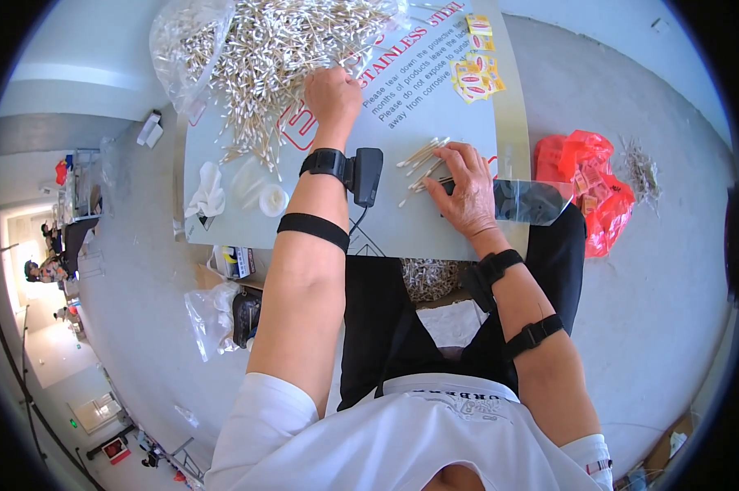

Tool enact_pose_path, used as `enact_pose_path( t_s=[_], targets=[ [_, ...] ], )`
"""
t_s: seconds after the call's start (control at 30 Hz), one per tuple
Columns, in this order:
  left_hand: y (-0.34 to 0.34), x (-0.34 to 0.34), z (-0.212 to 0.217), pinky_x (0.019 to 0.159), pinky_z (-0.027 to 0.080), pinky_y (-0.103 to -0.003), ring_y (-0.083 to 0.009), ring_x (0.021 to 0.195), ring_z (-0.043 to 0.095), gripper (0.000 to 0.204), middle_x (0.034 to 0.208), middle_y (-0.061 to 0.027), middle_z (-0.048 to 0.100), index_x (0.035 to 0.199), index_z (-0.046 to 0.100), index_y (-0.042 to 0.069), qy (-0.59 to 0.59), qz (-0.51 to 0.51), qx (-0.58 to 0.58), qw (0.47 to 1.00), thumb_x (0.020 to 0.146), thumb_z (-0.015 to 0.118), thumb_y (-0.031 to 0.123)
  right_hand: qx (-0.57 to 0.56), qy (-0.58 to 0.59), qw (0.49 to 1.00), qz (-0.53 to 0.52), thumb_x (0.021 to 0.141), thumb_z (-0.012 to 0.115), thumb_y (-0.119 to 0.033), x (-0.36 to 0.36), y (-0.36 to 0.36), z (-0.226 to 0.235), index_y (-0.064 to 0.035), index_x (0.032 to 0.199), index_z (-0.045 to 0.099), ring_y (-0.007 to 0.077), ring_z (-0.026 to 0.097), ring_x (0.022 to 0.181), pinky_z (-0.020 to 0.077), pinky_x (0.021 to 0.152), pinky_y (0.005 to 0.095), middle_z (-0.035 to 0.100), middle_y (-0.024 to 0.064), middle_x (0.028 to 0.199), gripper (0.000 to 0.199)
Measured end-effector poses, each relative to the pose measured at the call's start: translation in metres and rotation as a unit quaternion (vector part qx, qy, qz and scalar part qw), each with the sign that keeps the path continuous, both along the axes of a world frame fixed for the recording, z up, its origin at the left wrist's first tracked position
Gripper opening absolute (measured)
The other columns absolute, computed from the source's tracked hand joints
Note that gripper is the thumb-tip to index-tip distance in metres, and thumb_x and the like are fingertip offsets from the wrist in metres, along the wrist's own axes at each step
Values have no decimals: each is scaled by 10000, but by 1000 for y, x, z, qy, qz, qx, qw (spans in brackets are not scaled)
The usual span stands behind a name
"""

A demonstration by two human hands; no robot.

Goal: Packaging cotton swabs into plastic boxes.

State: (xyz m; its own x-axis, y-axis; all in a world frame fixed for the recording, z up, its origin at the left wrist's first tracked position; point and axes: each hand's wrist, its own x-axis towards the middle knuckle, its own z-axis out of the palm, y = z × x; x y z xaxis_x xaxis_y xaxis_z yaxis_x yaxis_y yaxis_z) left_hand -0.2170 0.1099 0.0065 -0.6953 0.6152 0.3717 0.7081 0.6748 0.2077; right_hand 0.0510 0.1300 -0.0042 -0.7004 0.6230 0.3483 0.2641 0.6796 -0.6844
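A large heap of white-tipped cotton swabs (263,74) covers the far left of the table. My left hand (334,96) is at the heap's right edge, fingers curled down and closed round some swabs; its fingertips are partly hidden. Nearer to me on the right, a small loose bunch of swabs (419,168) lies on the tabletop. Over this bunch bends my right hand (470,186), its thumb and fingers on either side of the sticks, their right ends covered by the hand. A dark, see-through plastic sleeve (527,202) lies beside my right wrist and juts past the table's right edge.
A clear plastic bag (191,57) surrounds the heap's left side. Small yellow packets (477,78) lie far right on the printed table sheet (402,90). A white glove-like piece (207,190) and a white roll (273,200) sit near left. Red bags (586,184) rest beyond the right edge.
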Motion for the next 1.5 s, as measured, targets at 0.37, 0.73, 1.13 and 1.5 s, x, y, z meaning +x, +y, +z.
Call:
enact_pose_path(
  t_s=[0.37, 0.73, 1.13, 1.5],
  targets=[
    [-37, -38, -5, 605, 500, -357, -254, 608, 651, 148, 667, -136, 677, 732, 697, 6, -224, 83, 210, 948, 738, 754, 142, 5, 2, 1000, -3, 724, 726, -173, 0, 2, 0, -49, 1048, 616, 313, 552, 1023, 444, 903, 422, 573, 108, 1088, 365],
    [-34, -30, -6, 630, 505, -358, -272, 641, 662, 144, 704, -150, 690, 753, 716, 17, -168, 27, 162, 972, 710, 777, 140, 8, 3, 1000, 2, 717, 728, -161, -1, 0, -1, -31, 998, 620, 309, 550, 1021, 443, 902, 419, 570, 102, 1076, 328],
    [-42, -26, 9, 469, 411, -279, -125, 543, 569, 115, 676, -74, 669, 789, 695, -34, -460, 86, 269, 842, 819, 687, 77, 2, 7, 1000, 1, 705, 724, -130, 1, 1, 0, -35, 979, 612, 304, 555, 990, 449, 881, 416, 574, 87, 1068, 311],
    [-62, -5, 12, 511, 420, -239, -75, 560, 547, 114, 686, -31, 649, 799, 692, -20, -452, -24, 158, 878, 794, 729, 88, 6, 28, 1000, 2, 706, 721, -136, -1, 1, -4, -40, 962, 616, 308, 554, 1000, 445, 882, 419, 575, 87, 1072, 293]
  ],
)
